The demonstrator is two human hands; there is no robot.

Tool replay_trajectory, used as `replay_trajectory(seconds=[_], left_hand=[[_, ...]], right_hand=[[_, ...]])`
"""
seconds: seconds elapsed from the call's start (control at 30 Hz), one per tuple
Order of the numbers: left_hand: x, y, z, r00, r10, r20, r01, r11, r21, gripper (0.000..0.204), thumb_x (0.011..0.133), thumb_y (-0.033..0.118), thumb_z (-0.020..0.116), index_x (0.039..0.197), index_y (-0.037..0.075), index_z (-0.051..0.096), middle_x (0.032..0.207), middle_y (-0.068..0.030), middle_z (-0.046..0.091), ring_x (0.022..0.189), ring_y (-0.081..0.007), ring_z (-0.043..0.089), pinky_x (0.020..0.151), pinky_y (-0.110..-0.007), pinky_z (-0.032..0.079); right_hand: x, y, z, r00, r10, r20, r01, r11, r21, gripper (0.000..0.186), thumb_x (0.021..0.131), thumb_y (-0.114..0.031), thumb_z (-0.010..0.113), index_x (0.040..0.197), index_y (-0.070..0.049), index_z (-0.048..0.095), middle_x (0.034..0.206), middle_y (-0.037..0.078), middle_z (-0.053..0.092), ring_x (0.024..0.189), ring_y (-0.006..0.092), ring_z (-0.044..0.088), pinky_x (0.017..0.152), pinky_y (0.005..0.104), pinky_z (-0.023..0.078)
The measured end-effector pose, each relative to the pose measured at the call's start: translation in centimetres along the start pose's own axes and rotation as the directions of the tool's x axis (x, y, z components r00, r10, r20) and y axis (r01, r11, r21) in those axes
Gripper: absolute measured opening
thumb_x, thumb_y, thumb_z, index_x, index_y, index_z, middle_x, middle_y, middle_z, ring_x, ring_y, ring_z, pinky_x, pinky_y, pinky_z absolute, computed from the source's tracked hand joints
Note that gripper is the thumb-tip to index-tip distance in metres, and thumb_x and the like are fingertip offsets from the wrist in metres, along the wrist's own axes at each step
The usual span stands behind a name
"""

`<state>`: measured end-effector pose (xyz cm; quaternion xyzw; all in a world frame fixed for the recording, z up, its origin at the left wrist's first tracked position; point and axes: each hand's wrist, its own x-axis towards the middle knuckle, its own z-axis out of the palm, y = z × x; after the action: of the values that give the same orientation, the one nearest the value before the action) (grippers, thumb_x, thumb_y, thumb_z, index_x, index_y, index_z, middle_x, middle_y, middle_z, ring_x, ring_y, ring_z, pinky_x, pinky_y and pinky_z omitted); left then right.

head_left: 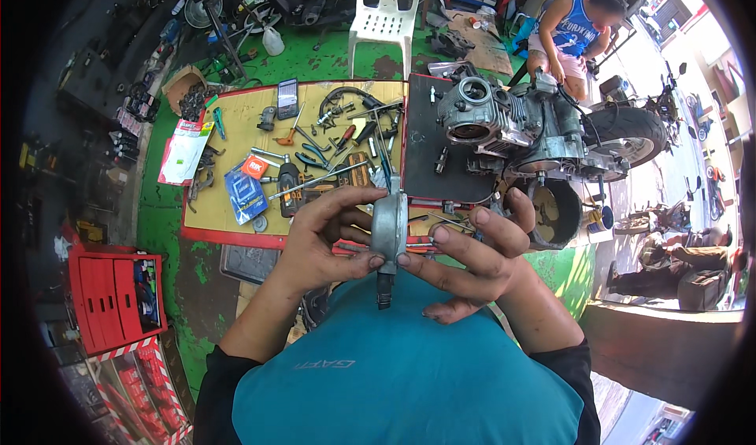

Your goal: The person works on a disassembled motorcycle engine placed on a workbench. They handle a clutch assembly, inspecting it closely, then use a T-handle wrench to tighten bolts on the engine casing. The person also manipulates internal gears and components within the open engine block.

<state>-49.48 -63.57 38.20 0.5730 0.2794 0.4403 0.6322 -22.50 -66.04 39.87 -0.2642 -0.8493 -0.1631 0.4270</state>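
My left hand [321,240] grips a round grey metal cover [386,228] between thumb and fingers, held edge-on in front of my chest. A short dark stub [384,290] points down from its lower edge. My right hand [484,260] is on the other side with its fingers spread, one fingertip at the cover's lower rim. The side of the cover facing my right hand is mostly hidden. Beyond the hands lie screwdrivers, pliers and sockets, with a cordless drill [291,191] among them, on the yellow-topped workbench [224,142].
A scooter engine [504,122] with its wheel [630,136] stands at the right by a black mat [429,138]. A round dark bin [561,213] sits below it. A white chair [384,24] is behind the bench, a seated person [571,31] far right, a red tool cabinet [110,291] left.
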Motion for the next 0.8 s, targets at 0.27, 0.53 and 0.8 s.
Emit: replay_trajectory(seconds=[0.27, 0.53, 0.8], left_hand=[[0.2, 0.1, -0.1, 0.983, 0.177, 0.040, -0.181, 0.970, 0.163, 0.078, 0.070, 0.006, 0.093, 0.142, 0.003, 0.065, 0.143, -0.0162, 0.060, 0.123, -0.0270, 0.069, 0.099, -0.040, 0.065], [0.6, 0.7, -0.4, 0.908, 0.381, 0.178, -0.420, 0.812, 0.406, 0.070, 0.067, 0.013, 0.095, 0.133, 0.009, 0.072, 0.143, -0.0189, 0.063, 0.125, -0.0336, 0.069, 0.101, -0.047, 0.060], [0.7, 0.3, -0.3, 0.869, 0.426, 0.252, -0.492, 0.805, 0.333, 0.060, 0.070, 0.009, 0.092, 0.127, 0.014, 0.074, 0.145, -0.0201, 0.062, 0.135, -0.0383, 0.062, 0.109, -0.052, 0.054]], right_hand=[[0.6, 0.8, -0.2, 0.999, 0.004, 0.047, -0.004, 1.000, -0.002, 0.064, 0.099, -0.077, 0.038, 0.111, -0.037, 0.086, 0.143, 0.008, 0.062, 0.142, 0.0346, 0.043, 0.124, 0.0609, 0.024], [1.0, 1.0, -0.3, 0.994, 0.097, 0.052, -0.102, 0.990, 0.093, 0.071, 0.095, -0.079, 0.041, 0.110, -0.027, 0.087, 0.142, 0.018, 0.063, 0.142, 0.0397, 0.043, 0.119, 0.0585, 0.026], [0.6, 0.8, 0.5, 0.959, 0.281, 0.029, -0.276, 0.911, 0.307, 0.067, 0.091, -0.073, 0.051, 0.117, -0.023, 0.085, 0.146, 0.018, 0.063, 0.143, 0.0405, 0.042, 0.119, 0.0576, 0.023]])
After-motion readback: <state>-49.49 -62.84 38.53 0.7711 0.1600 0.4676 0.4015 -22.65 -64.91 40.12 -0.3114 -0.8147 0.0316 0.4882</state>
